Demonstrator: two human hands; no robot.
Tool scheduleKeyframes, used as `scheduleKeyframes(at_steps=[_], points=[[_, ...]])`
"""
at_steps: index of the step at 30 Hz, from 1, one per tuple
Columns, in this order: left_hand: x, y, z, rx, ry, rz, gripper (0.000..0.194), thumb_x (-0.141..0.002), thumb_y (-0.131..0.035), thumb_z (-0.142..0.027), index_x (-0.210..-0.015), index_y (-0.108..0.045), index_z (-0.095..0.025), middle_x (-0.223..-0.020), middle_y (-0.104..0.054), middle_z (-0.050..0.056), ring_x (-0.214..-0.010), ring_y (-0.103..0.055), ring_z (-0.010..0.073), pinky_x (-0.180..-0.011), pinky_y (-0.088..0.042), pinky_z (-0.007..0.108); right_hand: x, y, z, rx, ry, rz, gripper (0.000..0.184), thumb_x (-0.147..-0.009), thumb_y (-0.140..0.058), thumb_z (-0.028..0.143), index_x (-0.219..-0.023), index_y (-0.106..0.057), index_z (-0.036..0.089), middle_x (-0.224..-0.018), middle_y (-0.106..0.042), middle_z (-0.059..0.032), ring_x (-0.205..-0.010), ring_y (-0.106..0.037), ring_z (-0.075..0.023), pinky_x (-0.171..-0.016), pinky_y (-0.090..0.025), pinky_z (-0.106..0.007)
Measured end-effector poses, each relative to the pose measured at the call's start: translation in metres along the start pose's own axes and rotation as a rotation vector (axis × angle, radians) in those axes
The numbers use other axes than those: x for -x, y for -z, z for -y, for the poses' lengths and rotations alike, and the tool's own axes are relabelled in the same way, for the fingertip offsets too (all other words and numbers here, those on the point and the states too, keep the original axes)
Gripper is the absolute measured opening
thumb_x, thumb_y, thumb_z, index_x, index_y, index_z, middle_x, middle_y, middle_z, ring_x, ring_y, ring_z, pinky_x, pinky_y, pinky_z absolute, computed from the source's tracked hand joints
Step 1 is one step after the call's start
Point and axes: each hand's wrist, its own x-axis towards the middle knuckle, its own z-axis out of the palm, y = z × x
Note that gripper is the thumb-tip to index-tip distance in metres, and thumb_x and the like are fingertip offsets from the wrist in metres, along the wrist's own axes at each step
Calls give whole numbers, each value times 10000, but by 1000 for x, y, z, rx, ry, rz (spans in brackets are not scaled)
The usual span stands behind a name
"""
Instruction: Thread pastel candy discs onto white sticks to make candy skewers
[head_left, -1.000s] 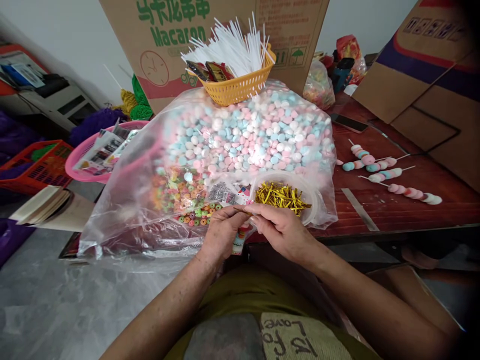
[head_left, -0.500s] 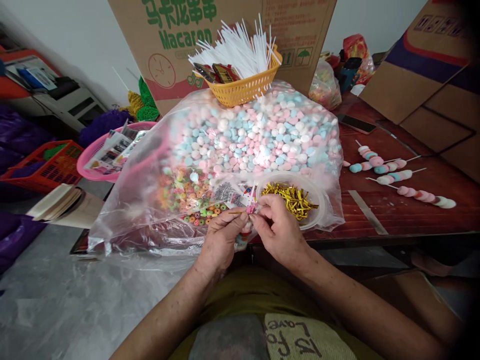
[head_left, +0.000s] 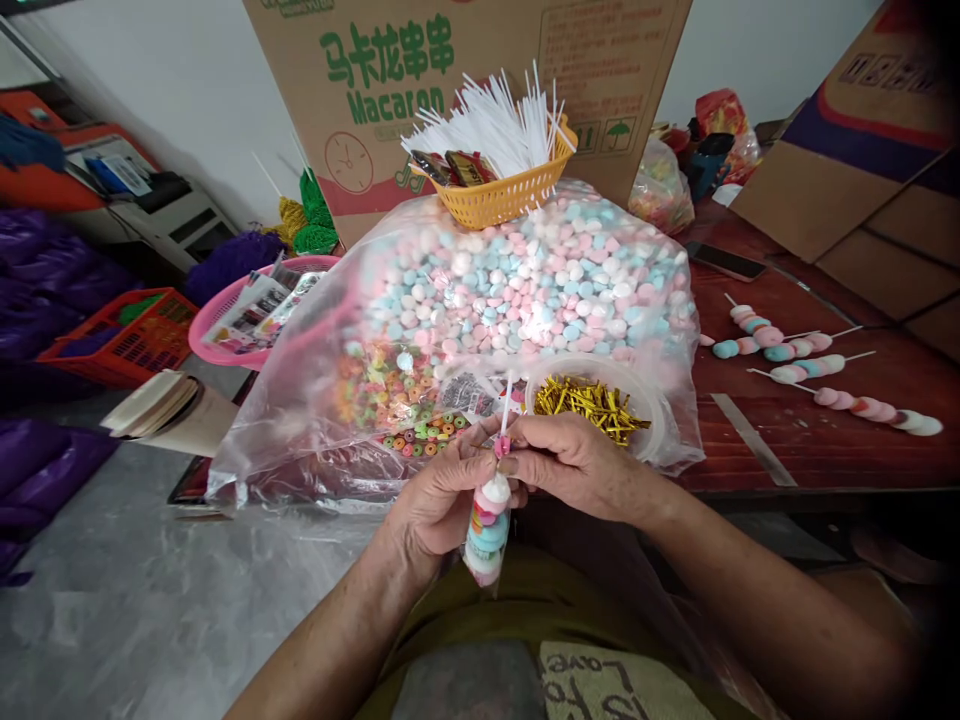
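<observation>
Between my hands hangs a bagged marshmallow skewer (head_left: pixel 489 535), its white stick pointing up and its clear wrapper gathered at the neck. My left hand (head_left: pixel 442 490) is closed round it from the left, thumb pressed at the neck. From the other side, the thumb and forefinger of my right hand (head_left: pixel 574 465) pinch the same gathered neck. Any tie there is hidden by my fingertips. Just beyond, a round clear tub (head_left: pixel 656 410) holds gold twist ties (head_left: pixel 592 408). A big clear bag of pastel marshmallows (head_left: pixel 517 275) lies behind, with ring-shaped candies (head_left: pixel 409 400) at its front left.
Several unwrapped marshmallow skewers (head_left: pixel 874 408) lie on the red table (head_left: pixel 750 400) at right, near a phone (head_left: pixel 724 262). A yellow basket (head_left: pixel 510 195) of white sticks sits behind the bag, before a large carton (head_left: pixel 480 40). A pink basket (head_left: pixel 214 345) holds printed wrappers.
The skewer has come into fuller view, now hanging upright below my fingers. My right hand has turned flatter, and the gold strip that stuck out by my left thumb no longer shows.
</observation>
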Motion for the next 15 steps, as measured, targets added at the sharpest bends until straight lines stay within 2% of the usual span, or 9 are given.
scheduleKeyframes(at_steps=[3,5,8,9,12,15], points=[[2,2,-2,15,-28,4,279,-571,-784,-276,-657,-573,-116,-519,-553,-19,-485,-526,75,-570,-445,215,-3,-10,0,-151,-66,-114,158,-805,-598,308,-763,-580,156,-632,-600,39,-535,-560,-61,-501,-445,-153],[3,3,-1,2,1,36,262,-583,-769,-282,-642,-573,-118,-501,-548,-11,-479,-527,82,-575,-444,229,-4,-12,2,-210,-112,-55,171,-798,-602,327,-792,-597,156,-621,-598,38,-499,-548,-56,-468,-438,-152],[4,5,0,-37,73,74,274,-570,-766,-303,-657,-589,-113,-498,-566,19,-491,-546,111,-560,-437,243,-5,-12,3,-275,-175,100,215,-797,-596,362,-810,-594,147,-604,-595,29,-460,-528,-55,-425,-414,-157],[4,6,0,-46,82,62,284,-560,-771,-305,-654,-587,-110,-505,-576,32,-500,-553,119,-547,-432,238,-5,-12,2,-286,-188,98,226,-796,-597,372,-805,-584,146,-591,-586,30,-454,-521,-56,-420,-407,-158],[3,7,-1,-59,39,-48,303,-552,-783,-286,-691,-582,-106,-551,-607,50,-528,-577,129,-525,-436,217,-5,-18,-1,-257,-221,-52,246,-792,-600,387,-739,-526,159,-503,-506,64,-440,-476,-53,-431,-396,-162],[3,6,-3,-33,-37,-184,331,-555,-790,-235,-789,-578,-136,-571,-608,5,-496,-572,108,-526,-457,214,-5,-25,-4,-77,-248,-200,277,-802,-577,385,-657,-470,175,-466,-459,74,-434,-443,-52,-440,-381,-168]])
